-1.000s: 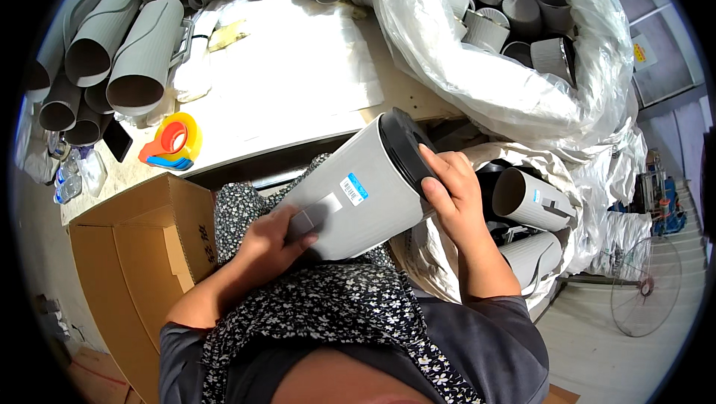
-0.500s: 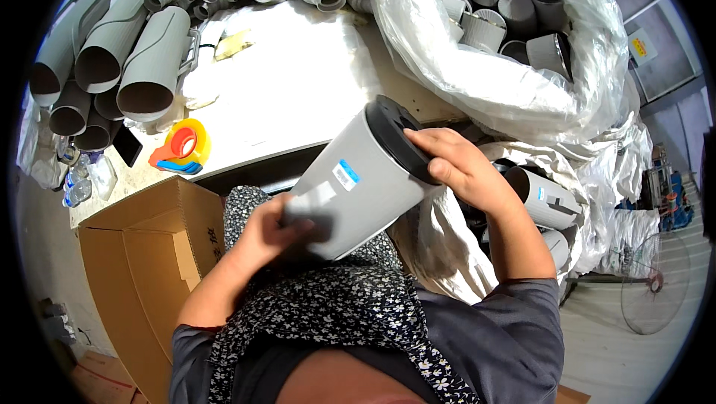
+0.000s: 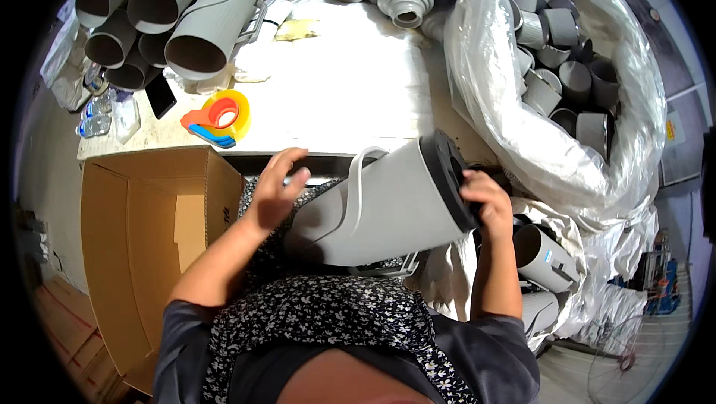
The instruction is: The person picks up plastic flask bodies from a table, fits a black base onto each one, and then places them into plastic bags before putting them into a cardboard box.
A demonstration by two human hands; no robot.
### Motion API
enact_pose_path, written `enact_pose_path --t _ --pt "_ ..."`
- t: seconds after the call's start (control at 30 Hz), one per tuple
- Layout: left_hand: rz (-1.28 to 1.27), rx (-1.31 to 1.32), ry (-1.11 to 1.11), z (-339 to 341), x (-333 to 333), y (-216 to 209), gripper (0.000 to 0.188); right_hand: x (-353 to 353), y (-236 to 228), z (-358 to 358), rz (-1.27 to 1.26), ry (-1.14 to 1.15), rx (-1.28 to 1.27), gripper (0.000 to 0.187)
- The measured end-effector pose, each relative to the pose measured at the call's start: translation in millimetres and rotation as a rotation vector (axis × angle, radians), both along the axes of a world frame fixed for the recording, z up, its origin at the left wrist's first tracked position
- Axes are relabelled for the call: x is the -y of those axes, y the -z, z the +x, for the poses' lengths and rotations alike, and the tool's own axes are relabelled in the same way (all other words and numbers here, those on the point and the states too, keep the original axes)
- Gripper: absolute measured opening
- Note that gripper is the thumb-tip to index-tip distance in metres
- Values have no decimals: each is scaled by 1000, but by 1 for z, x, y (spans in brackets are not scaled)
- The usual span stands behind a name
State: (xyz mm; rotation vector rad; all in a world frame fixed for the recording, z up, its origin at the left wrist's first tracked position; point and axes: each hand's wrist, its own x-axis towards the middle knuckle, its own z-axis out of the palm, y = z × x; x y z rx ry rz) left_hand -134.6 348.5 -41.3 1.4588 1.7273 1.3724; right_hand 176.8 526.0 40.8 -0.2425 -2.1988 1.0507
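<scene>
A grey thermos jug casing (image 3: 395,206) with a light strap-like handle and a black end piece (image 3: 450,180) lies tilted across my lap, its black end up to the right. My right hand (image 3: 487,199) grips the black end, with the fingers curled at its face. My left hand (image 3: 276,191) is raised beside the lower left part of the casing, fingers apart and holding nothing. A wire-like bracket (image 3: 406,264) shows under the casing. The lower left end lies in shadow.
An open cardboard box (image 3: 145,247) stands at my left. On the table (image 3: 313,143) lie a tape dispenser (image 3: 224,115), a phone (image 3: 160,96) and stacked grey casings (image 3: 198,54). A plastic-lined container (image 3: 477,68) of grey cups is at right, above more casings (image 3: 543,259).
The casing has turned so its handle faces up and its label is out of sight. My left hand has let go and opened. The view has shifted, moving the table contents rightward.
</scene>
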Motion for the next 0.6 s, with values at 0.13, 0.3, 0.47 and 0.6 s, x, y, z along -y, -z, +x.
enact_pose_path --t 0.13,0.3,0.47,0.6 --pt "-14 253 295 18 -23 15 49 0 -39 -18 -121 -346 6 40" --pt "-204 358 321 27 -16 17 44 -91 -10 -112 -357 441 -3 16" --pt "-50 -23 344 13 -23 15 45 -149 60 -255 804 -26 283 32" --pt "3 -164 319 5 -18 13 47 -163 111 -256 848 48 976 19"
